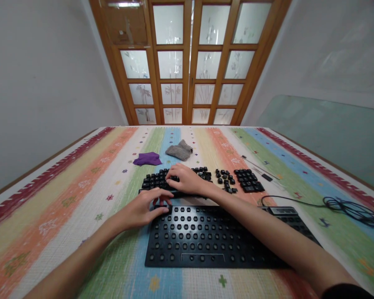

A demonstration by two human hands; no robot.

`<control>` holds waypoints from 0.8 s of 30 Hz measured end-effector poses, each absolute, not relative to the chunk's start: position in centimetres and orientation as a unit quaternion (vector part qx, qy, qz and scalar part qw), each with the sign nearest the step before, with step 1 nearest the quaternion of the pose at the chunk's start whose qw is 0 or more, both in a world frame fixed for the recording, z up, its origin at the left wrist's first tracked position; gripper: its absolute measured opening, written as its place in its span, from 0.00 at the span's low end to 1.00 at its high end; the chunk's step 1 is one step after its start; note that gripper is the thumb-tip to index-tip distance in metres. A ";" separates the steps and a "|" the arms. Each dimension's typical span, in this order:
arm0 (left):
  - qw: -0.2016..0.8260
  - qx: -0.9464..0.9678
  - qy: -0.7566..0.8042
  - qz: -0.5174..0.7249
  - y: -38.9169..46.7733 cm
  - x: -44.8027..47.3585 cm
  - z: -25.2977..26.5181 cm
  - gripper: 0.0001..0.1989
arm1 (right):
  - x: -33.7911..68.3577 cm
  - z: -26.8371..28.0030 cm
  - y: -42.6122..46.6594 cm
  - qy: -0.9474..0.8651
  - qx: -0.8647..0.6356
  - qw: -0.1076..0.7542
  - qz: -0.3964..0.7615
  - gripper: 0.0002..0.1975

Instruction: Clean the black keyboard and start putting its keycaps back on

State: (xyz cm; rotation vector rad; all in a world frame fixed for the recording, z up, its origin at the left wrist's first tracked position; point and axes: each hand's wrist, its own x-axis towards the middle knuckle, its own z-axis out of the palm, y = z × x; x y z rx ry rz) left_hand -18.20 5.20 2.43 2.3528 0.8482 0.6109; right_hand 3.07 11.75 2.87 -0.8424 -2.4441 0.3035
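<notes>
A black keyboard lies in front of me with most of its key positions bare. At its top left corner, the thumb and curled fingers of my left hand close around a dark keycap. My right hand reaches over the loose black keycaps laid out in rows behind the keyboard. Its thumb and fingers come together at the keycaps there; what is between the fingertips is too small to make out. My right forearm crosses above the keyboard's right part and hides some of it.
Behind the keycaps lie a purple cloth and a grey cloth. More keycaps sit in a block at the right. A coiled black cable and a small dark piece rest on the striped tablecloth.
</notes>
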 end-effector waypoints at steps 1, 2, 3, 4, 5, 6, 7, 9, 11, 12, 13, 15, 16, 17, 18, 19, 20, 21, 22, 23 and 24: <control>0.270 0.882 0.314 0.222 5.1 -18.2 2.4 0.11 | 3.1 2.8 11.5 -0.905 -0.309 0.267 0.114 0.06; 0.261 0.886 0.313 0.220 5.1 -18.2 2.4 0.09 | 3.2 2.8 11.2 -0.906 -0.306 0.269 0.116 0.06; 0.252 0.889 0.311 0.221 5.1 -18.1 2.4 0.08 | 3.3 2.7 10.9 -0.906 -0.303 0.271 0.118 0.06; 0.246 0.892 0.307 0.223 5.1 -18.1 2.4 0.06 | 3.5 2.7 10.5 -0.907 -0.301 0.272 0.119 0.05; 0.240 0.896 0.301 0.224 5.1 -18.1 2.5 0.06 | 3.7 2.7 10.0 -0.907 -0.297 0.274 0.120 0.05; 0.236 0.899 0.293 0.223 5.1 -18.1 2.5 0.05 | 3.9 2.7 9.5 -0.907 -0.292 0.277 0.122 0.05; 0.233 0.902 0.287 0.224 5.1 -18.1 2.6 0.05 | 4.2 2.7 8.9 -0.907 -0.286 0.283 0.124 0.04; 0.232 0.904 0.280 0.225 5.1 -18.0 2.6 0.05 | 4.7 2.6 7.8 -0.906 -0.269 0.299 0.130 0.04; 0.235 0.903 0.275 0.231 5.2 -18.0 2.6 0.05 | 5.0 2.4 6.8 -0.907 -0.255 0.306 0.137 0.02; 0.237 0.903 0.272 0.234 5.2 -17.9 2.6 0.04 | 5.1 2.2 6.4 -0.909 -0.249 0.305 0.140 0.02; 0.240 0.903 0.268 0.237 5.2 -17.9 2.6 0.04 | 5.1 2.1 6.1 -0.910 -0.241 0.305 0.142 0.02; 0.242 0.901 0.262 0.246 5.2 -17.8 2.6 0.04 | 5.0 1.6 5.7 -0.913 -0.229 0.304 0.147 0.04; 0.241 0.901 0.261 0.250 5.2 -17.8 2.7 0.04 | 5.0 1.3 5.6 -0.913 -0.225 0.306 0.148 0.05; 0.238 0.901 0.260 0.254 5.1 -17.8 2.7 0.04 | 4.9 1.1 5.6 -0.913 -0.225 0.307 0.147 0.06; 0.235 0.901 0.259 0.257 5.1 -17.8 2.7 0.04 | 4.8 0.8 5.6 -0.912 -0.226 0.310 0.147 0.06; 0.232 0.902 0.256 0.259 5.1 -17.8 2.7 0.04 | 4.7 0.6 5.6 -0.910 -0.227 0.314 0.147 0.06; 0.229 0.903 0.252 0.261 5.1 -17.8 2.7 0.04 | 4.7 0.4 5.6 -0.908 -0.225 0.319 0.148 0.06; 0.227 0.905 0.247 0.262 5.1 -17.8 2.7 0.04 | 4.7 0.2 5.5 -0.907 -0.222 0.325 0.149 0.06; 0.226 0.905 0.243 0.265 5.1 -17.8 2.7 0.04 | 4.7 0.2 5.5 -0.907 -0.217 0.328 0.149 0.05; 0.226 0.906 0.239 0.268 5.1 -17.8 2.7 0.04 | 4.8 0.2 5.4 -0.908 -0.213 0.330 0.148 0.05; 0.227 0.906 0.235 0.271 5.1 -17.8 2.7 0.04 | 4.8 0.2 5.4 -0.909 -0.210 0.328 0.146 0.05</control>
